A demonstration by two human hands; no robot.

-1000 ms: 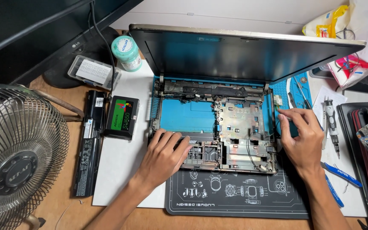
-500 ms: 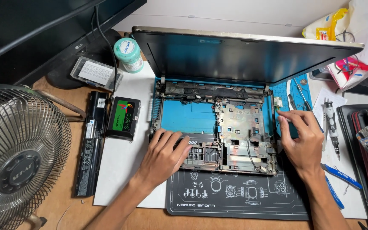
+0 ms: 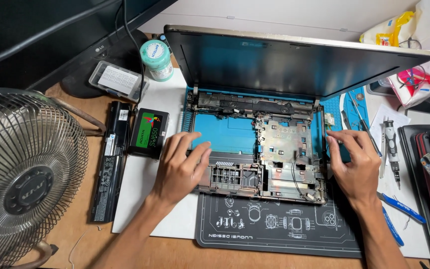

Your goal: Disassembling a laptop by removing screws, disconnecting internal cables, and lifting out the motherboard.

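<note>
Left hand (image 3: 181,167) and right hand (image 3: 357,162), fingers spread flat, grip the stripped laptop base (image 3: 260,154) by its side edges; likely light, rigid, fragile.

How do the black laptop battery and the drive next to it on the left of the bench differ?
The laptop battery is a long, narrow black bar lying lengthwise toward the camera; the drive is a short, flat, near-square slab. The battery lies on bare wood, while the drive lies on the white sheet. The drive bears a colourful green and red label; the battery has only small pale stickers. Both are black, lie flat, and are untouched by the left hand.
</note>
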